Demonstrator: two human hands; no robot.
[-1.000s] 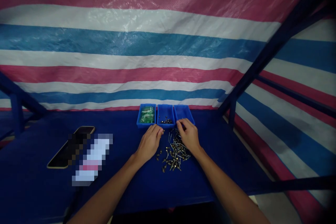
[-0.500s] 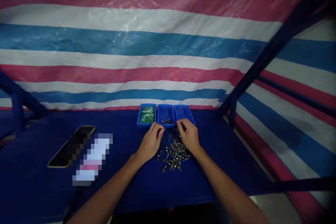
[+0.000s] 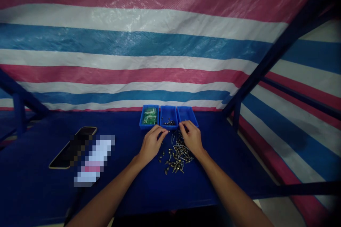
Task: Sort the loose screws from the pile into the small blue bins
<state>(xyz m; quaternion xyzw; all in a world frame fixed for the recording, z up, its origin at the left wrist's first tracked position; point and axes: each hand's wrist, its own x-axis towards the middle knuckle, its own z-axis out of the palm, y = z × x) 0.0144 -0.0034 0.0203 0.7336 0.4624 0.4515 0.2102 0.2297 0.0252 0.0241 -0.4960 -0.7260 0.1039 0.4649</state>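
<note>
On my feed from the head camera, I take the heap of thin metal pieces [image 3: 179, 156] as the centre of the dial; it lies loose on the blue tabletop [image 3: 149, 193], long shanks crossing at all angles, with a few short bits just beside it at nine o'clock. The left hand [image 3: 151, 143] is at ten o'clock, thumb and forefinger brought together in a pinch, and I make out a small piece [image 3: 168, 131] between their tips, too tiny for me to identify. The right hand [image 3: 192, 137] is at one o'clock, over the heap's far edge, its fingers curled in towards the thumb; I cannot tell how wide the gap is there or whether it has hold of anything. Beyond the hands I see three blue trays side by side: the left tray [image 3: 145, 127] at eleven o'clock with green pieces [image 3: 150, 116] in it, the middle tray [image 3: 168, 112] just short of twelve with small dark parts [image 3: 169, 122] near its front wall, and the right tray [image 3: 186, 113] just past twelve, its near edge partly behind the right hand. Well apart at nine o'clock I have a phone [image 3: 60, 158] lying flat and, near it, a pale pixelated object [image 3: 97, 156].
</note>
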